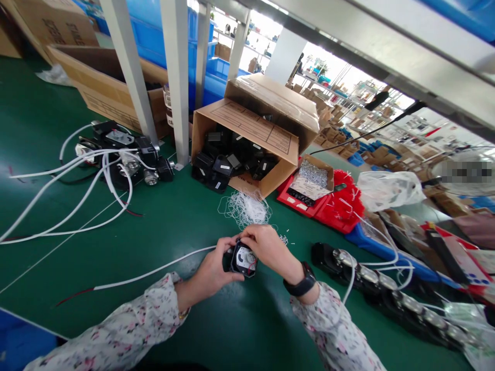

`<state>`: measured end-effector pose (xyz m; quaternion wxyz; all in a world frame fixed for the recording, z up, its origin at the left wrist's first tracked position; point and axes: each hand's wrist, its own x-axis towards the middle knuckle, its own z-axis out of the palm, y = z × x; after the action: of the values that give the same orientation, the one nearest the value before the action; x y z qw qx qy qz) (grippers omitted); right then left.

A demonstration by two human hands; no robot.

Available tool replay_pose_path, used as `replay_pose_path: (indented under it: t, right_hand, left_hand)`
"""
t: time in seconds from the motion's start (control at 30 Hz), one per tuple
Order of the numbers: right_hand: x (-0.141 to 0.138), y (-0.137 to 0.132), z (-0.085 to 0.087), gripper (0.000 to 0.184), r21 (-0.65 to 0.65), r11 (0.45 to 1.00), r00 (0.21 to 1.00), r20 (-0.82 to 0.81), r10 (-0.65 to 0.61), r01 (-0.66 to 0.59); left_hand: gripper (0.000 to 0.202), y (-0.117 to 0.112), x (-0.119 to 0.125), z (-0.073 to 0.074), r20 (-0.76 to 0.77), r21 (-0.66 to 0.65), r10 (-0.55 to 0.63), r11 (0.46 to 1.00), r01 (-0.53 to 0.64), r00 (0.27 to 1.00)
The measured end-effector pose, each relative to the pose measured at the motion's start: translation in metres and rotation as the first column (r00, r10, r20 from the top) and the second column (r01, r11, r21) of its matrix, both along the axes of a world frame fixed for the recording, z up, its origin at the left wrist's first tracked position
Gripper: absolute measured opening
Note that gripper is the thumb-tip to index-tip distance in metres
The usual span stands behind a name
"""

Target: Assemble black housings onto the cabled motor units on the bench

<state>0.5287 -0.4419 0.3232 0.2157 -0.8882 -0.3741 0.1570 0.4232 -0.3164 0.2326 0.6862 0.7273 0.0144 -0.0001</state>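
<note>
My left hand [216, 265] grips a small black housing [245, 259] from its left side, thumb along the near edge. Inside the housing sit a silvery plate and a thin red wire. From its left side a white cable [154, 268] runs across the green table and ends in bare red and dark wires. My right hand [266, 247] is bent over the housing's far right edge with its fingers pinched together. What those fingertips hold, if anything, is hidden. Just beyond the hands lies a tangle of thin white strings [249, 208], with tiny white pieces [284, 239] beside it.
A cardboard box [247, 121] of black housings lies on its side at the back. Cabled units [127, 154] are heaped left; a row of similar units [386, 281] lies right. Red trays [317, 216] hold screws and red parts. Metal posts [176, 82] stand behind.
</note>
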Motion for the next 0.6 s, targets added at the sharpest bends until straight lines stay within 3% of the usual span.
replay_pose_path:
  t: [0.2,0.4,0.5,0.6]
  right_hand:
    - [0.002,0.002,0.002,0.015,-0.014,1.000,1.000,-0.001,-0.015,0.015]
    - [0.007,0.003,0.002,0.010,-0.133,0.988,0.997,0.006,-0.082,0.082]
    - [0.009,0.000,0.003,0.019,-0.194,0.972,0.990,0.067,-0.124,0.135]
    - [0.012,-0.005,0.003,0.011,-0.191,0.978,0.996,0.007,-0.084,0.084]
  left_hand:
    - [0.068,0.001,0.000,0.000,-0.001,0.028,0.019,0.999,-0.019,1.000]
    - [0.059,0.001,0.000,0.001,0.009,0.056,0.046,0.997,-0.046,0.999]
    - [0.077,0.002,0.000,0.000,0.040,0.031,0.033,0.999,-0.035,0.999]
    - [0.091,0.005,0.002,0.001,0.070,0.086,-0.036,0.996,0.030,0.997]
